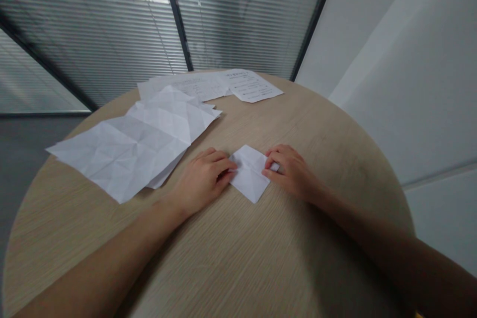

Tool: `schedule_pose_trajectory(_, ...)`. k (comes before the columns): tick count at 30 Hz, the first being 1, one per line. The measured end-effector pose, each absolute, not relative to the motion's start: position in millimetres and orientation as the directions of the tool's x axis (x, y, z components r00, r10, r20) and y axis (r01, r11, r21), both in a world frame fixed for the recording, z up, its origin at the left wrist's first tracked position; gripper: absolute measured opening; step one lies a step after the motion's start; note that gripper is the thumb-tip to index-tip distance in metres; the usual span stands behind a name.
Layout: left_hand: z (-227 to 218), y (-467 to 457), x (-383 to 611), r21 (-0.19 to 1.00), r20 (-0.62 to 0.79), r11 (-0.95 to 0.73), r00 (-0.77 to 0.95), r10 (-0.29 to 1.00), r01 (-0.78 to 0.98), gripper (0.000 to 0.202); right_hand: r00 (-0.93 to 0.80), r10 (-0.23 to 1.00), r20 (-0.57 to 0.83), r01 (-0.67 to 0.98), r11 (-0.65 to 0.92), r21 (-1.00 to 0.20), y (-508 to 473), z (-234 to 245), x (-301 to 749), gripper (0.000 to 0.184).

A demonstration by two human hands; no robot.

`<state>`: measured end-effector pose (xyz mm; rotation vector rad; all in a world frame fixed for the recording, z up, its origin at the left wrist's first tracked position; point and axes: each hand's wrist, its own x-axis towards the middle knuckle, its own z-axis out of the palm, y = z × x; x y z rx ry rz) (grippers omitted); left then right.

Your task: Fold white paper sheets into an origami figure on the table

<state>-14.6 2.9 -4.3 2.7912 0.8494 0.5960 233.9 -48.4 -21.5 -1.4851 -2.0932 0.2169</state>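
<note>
The folded white paper (249,174) lies on the near half of the round wooden table (298,124), at about the table's centre line from left to right. It is a small, diamond-shaped piece with one point toward the near edge, and its visible creases and layered flaps show several folds.

The left hand (201,179) is at the paper's left side. Its fingers (214,161) are curled, with the tips gripping the left edge of the paper. The thumb is hidden from view. The right hand (288,171) is at the paper's right side, with its fingers (283,159) bent over the right-hand point and its thumb (267,174) against the paper. A small flap (275,167) projects between the fingers and thumb. Both hands are therefore grasping the paper, and both rest low over the tabletop, with the forearms extending toward the near edge.

Left of the hands, a large creased paper sheet (126,154) lies flat, with further creased sheets (175,117) overlapping it on the far side. Its fold lines form a radiating pattern. Near the far rim are a plain paper sheet (186,85) and a printed instruction sheet (253,85), which overlap slightly. The text is too small to read.

A glass partition with horizontal blinds (93,35) stands beyond the table, and a white wall (402,69) runs along the right.
</note>
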Motion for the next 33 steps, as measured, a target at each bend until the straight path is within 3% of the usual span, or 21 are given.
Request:
schedule_pose_trajectory(4,-6.1,4.8,-13.9,0.329,0.319,-0.755,0.685,0.655,0.568,0.028,-0.135,0.937,0.323,0.823,0.288,-0.49,-45.8,-27.4,229.6,0.03)
schedule_pose_trajectory(9,-3.5,1.8,-12.3,0.405,0.282,-0.679,0.622,0.73,0.612,0.041,-0.051,0.948,0.313,0.765,0.239,-0.598,-41.9,-30.7,228.6,0.052)
schedule_pose_trajectory(12,-4.0,1.3,-12.6,0.419,0.345,-0.674,0.58,0.738,0.609,0.051,-0.023,0.938,0.347,0.769,0.239,-0.594,-40.7,-29.4,229.2,0.046)
schedule_pose_trajectory(14,-4.4,2.1,-13.8,0.374,0.373,-0.727,0.625,0.686,0.575,0.033,-0.106,0.914,0.392,0.792,0.316,-0.522,-40.9,-28.2,230.5,0.026)
schedule_pose_trajectory(16,-3.6,3.0,-15.2,0.309,0.37,-0.788,0.696,0.616,0.533,0.016,-0.233,0.875,0.424,0.792,0.424,-0.439,-42.1,-27.2,232.7,0.02)
schedule_pose_trajectory(21,4.0,-1.0,-14.3,0.164,0.293,-0.833,0.78,0.553,0.529,0.023,-0.449,0.803,0.393,0.735,0.581,-0.349,-49.9,-22.7,235.6,0.03)
schedule_pose_trajectory(25,9.8,-10.3,-8.2,0.09,0.238,-0.809,0.776,0.584,0.581,0.022,-0.416,0.839,0.351,0.76,0.533,-0.372,-56.0,-17.5,228.5,0.005)
schedule_pose_trajectory(29,7.6,-18.9,-1.6,0.005,0.251,-0.774,0.749,0.614,0.633,0.057,-0.366,0.881,0.3,0.819,0.457,-0.347,-57.3,-16.5,220.0,0.025)
schedule_pose_trajectory(33,2.7,-21.0,0.9,0.029,0.229,-0.756,0.732,0.641,0.653,0.061,-0.348,0.909,0.231,0.811,0.415,-0.412,-56.6,-17.4,218.3,0.052)
